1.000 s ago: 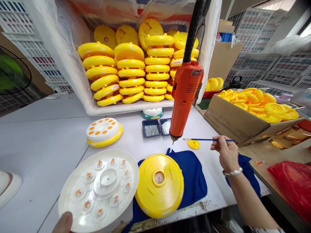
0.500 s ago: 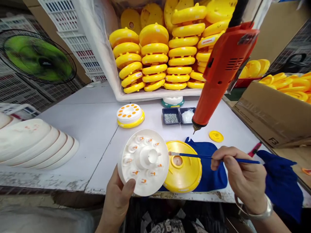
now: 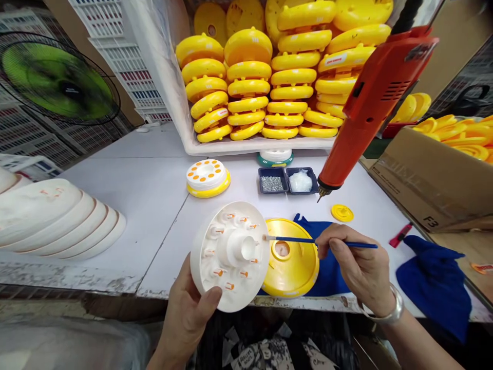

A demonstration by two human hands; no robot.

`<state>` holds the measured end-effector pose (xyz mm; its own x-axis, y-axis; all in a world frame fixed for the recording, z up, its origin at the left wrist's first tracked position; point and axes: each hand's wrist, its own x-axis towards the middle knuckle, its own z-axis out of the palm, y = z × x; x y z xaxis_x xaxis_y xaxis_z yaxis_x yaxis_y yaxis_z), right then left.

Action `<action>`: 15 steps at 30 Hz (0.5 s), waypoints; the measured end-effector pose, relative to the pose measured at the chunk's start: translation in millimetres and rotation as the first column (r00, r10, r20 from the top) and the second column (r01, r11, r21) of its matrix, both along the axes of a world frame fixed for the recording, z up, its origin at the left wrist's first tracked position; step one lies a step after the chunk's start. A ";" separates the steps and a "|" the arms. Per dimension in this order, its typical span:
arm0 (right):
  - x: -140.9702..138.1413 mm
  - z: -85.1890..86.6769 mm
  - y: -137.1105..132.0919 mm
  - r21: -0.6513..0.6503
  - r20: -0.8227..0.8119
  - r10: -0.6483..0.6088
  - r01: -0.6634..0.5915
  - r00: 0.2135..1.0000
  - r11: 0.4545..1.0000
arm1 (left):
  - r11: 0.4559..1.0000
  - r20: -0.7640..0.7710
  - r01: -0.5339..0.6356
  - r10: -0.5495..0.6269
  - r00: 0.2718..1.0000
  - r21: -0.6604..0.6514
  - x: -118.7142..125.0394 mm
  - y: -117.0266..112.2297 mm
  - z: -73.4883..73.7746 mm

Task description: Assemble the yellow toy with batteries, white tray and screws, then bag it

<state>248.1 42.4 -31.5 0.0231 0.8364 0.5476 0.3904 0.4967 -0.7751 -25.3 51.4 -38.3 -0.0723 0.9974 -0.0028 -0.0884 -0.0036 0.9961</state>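
My left hand (image 3: 192, 298) grips a white round plastic part (image 3: 235, 298) by its lower left edge, thumb on the inner face. Small orange tabs and a central hollow post show inside this tilted part. Between the fingers of my right hand (image 3: 356, 264) is a thin blue paintbrush (image 3: 295, 239), pointing left. Its pale bristles are at the part's right rim; whether they touch it, I cannot tell. Behind and to the right lies a yellow disc (image 3: 296, 277) with a round central opening, resting on a blue cloth (image 3: 333, 267).
An orange electric screwdriver (image 3: 370, 113) hangs over the table. Behind are a dark tray of screws (image 3: 271, 183), a tray of white grease-like paste (image 3: 300, 181) and a yellow-and-white assembly (image 3: 208, 177). White shells (image 3: 65, 221) are stacked left; a carton (image 3: 419, 185) stands right.
My right hand has moved left with the paintbrush, and its grip now sits nearer the bristles. The white part has turned, showing more of its left side wall. The view has shifted slightly.
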 end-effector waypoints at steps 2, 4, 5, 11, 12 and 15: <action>0.2 1.6 -1.2 -0.008 0.005 -0.011 0.011 1.000 1.000 | 1.000 0.004 -0.026 0.026 1.000 -0.001 3.6 -1.9 5.2; -0.7 2.4 -5.0 -0.054 -0.006 0.016 -0.016 1.000 0.998 | 0.999 -0.012 -0.033 0.033 0.999 -0.003 4.4 -2.5 8.4; -1.4 2.1 -7.8 -0.079 -0.028 0.033 -0.035 0.999 0.996 | 1.000 -0.021 -0.023 0.023 1.000 -0.004 3.7 -2.2 8.9; 14.2 -9.9 -23.0 -0.144 -0.295 -0.100 0.059 0.950 0.988 | 1.000 -0.019 0.002 -0.001 1.000 0.024 -7.2 3.8 -1.7; 22.2 -12.9 -23.4 -0.152 -0.322 -0.159 0.115 0.933 0.982 | 1.000 0.000 -0.005 0.005 1.000 0.017 -9.7 4.8 -4.8; 52.2 -19.8 -18.1 -0.177 -0.329 -0.383 0.342 0.863 0.923 | 0.999 0.077 -0.015 0.019 0.997 -0.050 -17.9 7.7 -13.1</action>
<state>300.3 24.3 -51.3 0.5093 0.7853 0.3519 0.2184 0.2776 -0.9355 -43.2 59.1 -51.4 -0.0873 0.9945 -0.0586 -0.1656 0.0435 0.9852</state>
